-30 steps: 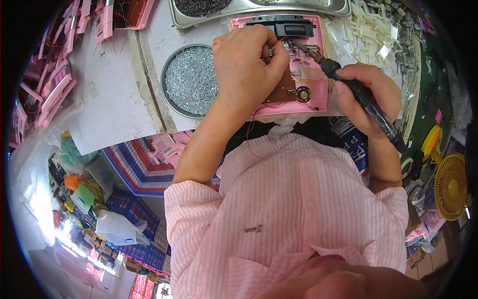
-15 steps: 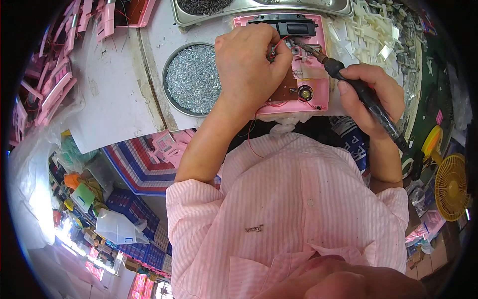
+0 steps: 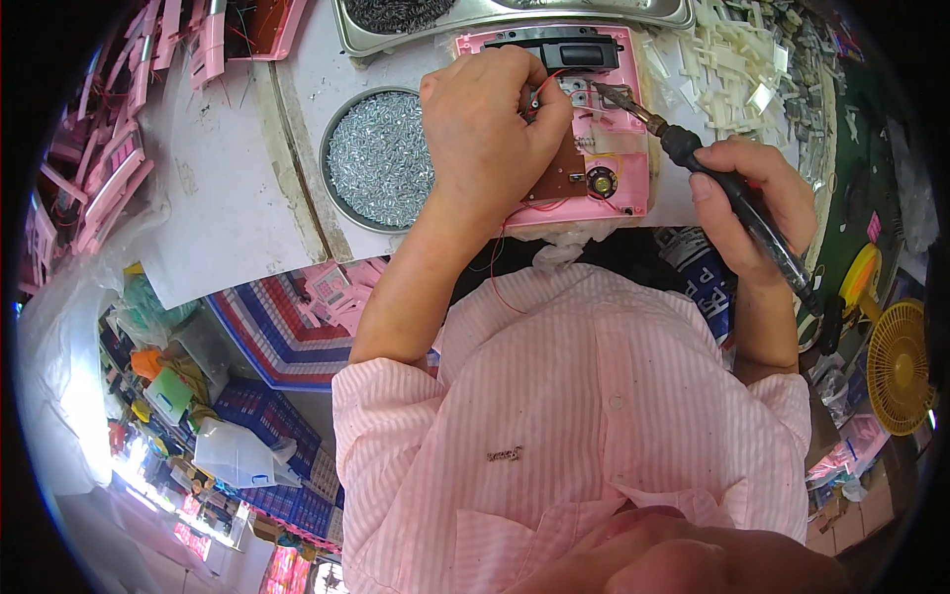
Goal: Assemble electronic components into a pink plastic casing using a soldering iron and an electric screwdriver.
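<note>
My left hand (image 3: 495, 134) is closed in a pinch over the left part of an open pink plastic casing (image 3: 636, 188), with a thin red wire (image 3: 550, 81) coming out at the fingertips. The pinched end is mostly hidden. My right hand (image 3: 760, 198) is closed around the black handle of a soldering iron (image 3: 683, 147), whose tip points left over the casing's upper middle. Inside the casing sit a black rectangular part (image 3: 579, 55) along the far edge, a brown circuit board (image 3: 564, 178), a small round speaker-like part (image 3: 602, 182) and a coil spring (image 3: 586, 143).
A round metal tin (image 3: 381, 158) full of small silvery pieces stands left of the casing. Behind is a metal tray (image 3: 465, 30) with dark coiled parts. White plastic pieces (image 3: 732, 79) pile at right, pink casings (image 3: 109, 183) at far left. A yellow fan (image 3: 899, 371) stands lower right.
The soldering iron in my right hand has drawn back a little to the right, its tip away from the left fingers. My left hand keeps its pinch over the casing.
</note>
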### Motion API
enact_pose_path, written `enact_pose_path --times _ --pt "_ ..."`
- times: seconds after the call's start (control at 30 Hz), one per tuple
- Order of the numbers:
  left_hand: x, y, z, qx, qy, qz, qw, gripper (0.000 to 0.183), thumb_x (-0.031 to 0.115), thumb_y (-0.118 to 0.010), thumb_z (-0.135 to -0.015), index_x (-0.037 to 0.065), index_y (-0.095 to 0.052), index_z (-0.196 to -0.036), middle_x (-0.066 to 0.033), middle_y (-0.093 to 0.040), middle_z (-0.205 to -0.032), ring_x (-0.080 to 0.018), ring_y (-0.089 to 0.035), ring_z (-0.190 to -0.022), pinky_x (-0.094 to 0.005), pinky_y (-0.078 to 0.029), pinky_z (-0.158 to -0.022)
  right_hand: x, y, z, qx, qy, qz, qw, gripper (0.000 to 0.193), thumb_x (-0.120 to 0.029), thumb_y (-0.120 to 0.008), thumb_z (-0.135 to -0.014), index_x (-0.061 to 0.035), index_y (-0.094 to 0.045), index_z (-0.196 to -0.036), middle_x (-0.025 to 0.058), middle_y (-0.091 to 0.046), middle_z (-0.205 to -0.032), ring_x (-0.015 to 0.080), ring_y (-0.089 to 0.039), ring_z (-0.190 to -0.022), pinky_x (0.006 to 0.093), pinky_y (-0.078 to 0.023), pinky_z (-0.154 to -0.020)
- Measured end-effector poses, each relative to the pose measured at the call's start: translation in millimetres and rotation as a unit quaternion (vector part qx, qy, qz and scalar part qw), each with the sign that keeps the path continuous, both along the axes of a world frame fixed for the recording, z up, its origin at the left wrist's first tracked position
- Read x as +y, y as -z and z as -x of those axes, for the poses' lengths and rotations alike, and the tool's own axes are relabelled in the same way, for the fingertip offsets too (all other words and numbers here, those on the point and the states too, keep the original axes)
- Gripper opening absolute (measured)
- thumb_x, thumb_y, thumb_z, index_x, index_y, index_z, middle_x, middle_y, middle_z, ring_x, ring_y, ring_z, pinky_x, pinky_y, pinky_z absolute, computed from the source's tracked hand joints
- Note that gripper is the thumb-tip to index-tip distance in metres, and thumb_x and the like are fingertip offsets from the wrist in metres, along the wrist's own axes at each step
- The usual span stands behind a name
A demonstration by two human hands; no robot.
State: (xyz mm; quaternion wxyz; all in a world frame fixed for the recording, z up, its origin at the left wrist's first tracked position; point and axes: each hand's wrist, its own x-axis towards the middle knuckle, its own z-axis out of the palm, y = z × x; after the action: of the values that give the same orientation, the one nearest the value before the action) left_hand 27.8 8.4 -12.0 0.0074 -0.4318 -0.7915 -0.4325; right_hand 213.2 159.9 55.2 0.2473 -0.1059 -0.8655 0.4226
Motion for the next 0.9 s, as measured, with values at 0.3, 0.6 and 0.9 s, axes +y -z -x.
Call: enact_pose_path --times 0.3,0.6,0.9 --pt "1.0 -2.2 -1.3 0.000 -0.005 0.000 1.000 0.013 0.012 -0.074 -0.072 0.012 -0.061 -0.074 0.0013 -0.055 -0.063 -0.0202 -0.056 -0.062 -0.0389 -0.037 -0.063 5.7 -1.2 -19.3 0.002 0.026 0.036 0.999 0.022 -0.002 -0.077 -0.083 0.0014 -0.069 -0.103 0.0063 -0.070 -0.086 0.0077 -0.058 -0.066 0.0202 -0.043 -0.059" --pt "-1.3 -6.2 -0.6 0.034 -0.004 -0.001 0.999 0.008 0.009 -0.074 -0.075 0.007 -0.067 -0.077 -0.0038 -0.059 -0.062 -0.0174 -0.055 -0.053 -0.0318 -0.045 -0.054 10.6 -3.8 -35.4 0.005 0.080 0.045 0.996 0.022 0.000 -0.075 -0.084 0.0029 -0.068 -0.105 0.0064 -0.068 -0.091 0.0081 -0.059 -0.072 0.0204 -0.044 -0.065" --pt "-0.1 -5.6 -0.8 0.008 0.002 -0.008 1.000 0.011 0.011 -0.074 -0.072 0.009 -0.065 -0.079 -0.0022 -0.058 -0.065 -0.0228 -0.058 -0.064 -0.0381 -0.042 -0.064 48.7 -0.6 -103.4 0.115 0.284 0.088 0.948 0.017 0.002 -0.067 -0.089 0.0032 -0.067 -0.106 0.0078 -0.068 -0.101 0.0108 -0.061 -0.086 0.0218 -0.048 -0.076"
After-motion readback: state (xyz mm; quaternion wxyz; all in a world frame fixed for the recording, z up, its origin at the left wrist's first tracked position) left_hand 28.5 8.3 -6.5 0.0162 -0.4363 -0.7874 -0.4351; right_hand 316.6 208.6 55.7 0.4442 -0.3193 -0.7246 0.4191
